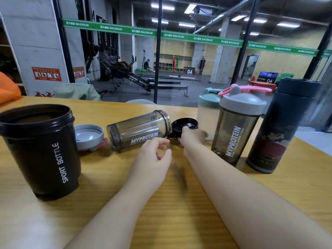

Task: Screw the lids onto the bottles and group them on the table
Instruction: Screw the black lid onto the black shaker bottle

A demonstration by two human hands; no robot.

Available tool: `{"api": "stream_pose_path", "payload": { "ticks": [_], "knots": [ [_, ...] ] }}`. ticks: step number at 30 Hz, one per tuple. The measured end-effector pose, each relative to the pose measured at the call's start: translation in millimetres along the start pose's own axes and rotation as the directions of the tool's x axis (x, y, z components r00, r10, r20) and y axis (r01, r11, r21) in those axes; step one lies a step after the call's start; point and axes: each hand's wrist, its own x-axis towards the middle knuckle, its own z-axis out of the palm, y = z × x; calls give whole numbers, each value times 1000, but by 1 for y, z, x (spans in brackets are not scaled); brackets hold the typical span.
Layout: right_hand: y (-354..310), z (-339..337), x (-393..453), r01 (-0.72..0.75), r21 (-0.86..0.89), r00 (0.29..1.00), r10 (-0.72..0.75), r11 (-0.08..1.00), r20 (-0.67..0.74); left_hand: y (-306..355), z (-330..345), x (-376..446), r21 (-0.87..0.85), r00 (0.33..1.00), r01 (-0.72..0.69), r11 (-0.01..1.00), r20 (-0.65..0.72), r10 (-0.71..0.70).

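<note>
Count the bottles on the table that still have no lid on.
2: the black SPORT BOTTLE standing open at the left, and the smoky MYPROTEIN bottle lying on its side mid-table. The three at the right are capped.

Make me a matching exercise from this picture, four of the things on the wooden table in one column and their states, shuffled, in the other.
Things
1. black SPORT BOTTLE cup
2. smoky clear MYPROTEIN bottle near the left hand
3. grey lid with pink loop
4. smoky MYPROTEIN bottle with grey cap

States
A. upside down on the table, off any bottle
B. upright, lid on
C. lying on its side, mouth open
D. upright, no lid

Pairs: 1-D, 2-C, 3-A, 4-B
</note>
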Motion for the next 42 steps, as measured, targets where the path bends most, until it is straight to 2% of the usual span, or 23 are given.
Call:
{"api": "stream_pose_path", "payload": {
  "ticks": [5, 10, 14, 18, 22, 25, 29, 32, 34, 37, 42],
  "knots": [
    [0, -21, -21, 52, -89, 997, -47, 995, 56, 1, -5, -1, 68, 997, -71, 995, -27, 73],
    [5, -49, -62, 206, -164, 972, -182, 965, 148, 5, -10, -7, 204, 971, -226, 953, -37, 238],
    [9, -69, -87, 320, -209, 936, -273, 924, 225, 6, -18, -9, 251, 935, -289, 924, -133, 329],
    [17, -84, -102, 352, -128, 913, -310, 927, 266, 9, -29, -14, 333, 888, -279, 901, -266, 374],
    [22, -89, -123, 495, -69, 832, -449, 866, 325, 8, -39, -22, 449, 842, -250, 858, -336, 421],
    [23, -82, -138, 514, -25, 794, -465, 857, 391, 11, -46, -36, 501, 804, -255, 827, -366, 470],
    [21, -70, -158, 474, 53, 759, -438, 879, 481, 11, -57, -52, 545, 750, -159, 823, -476, 460],
    [23, -56, -170, 348, 133, 769, -364, 928, 525, 8, -68, -59, 565, 679, -120, 817, -553, 482],
    [28, -45, -178, 225, 192, 795, -294, 955, 530, 4, -77, -62, 562, 656, -91, 822, -587, 474],
    [35, -41, -181, 65, 281, 810, -215, 957, 545, 1, -86, -63, 502, 642, -17, 865, -657, 394],
    [33, -59, -171, -94, 383, 753, -186, 919, 631, -1, -89, -61, 374, 631, 125, 919, -745, 218]
  ]
}}
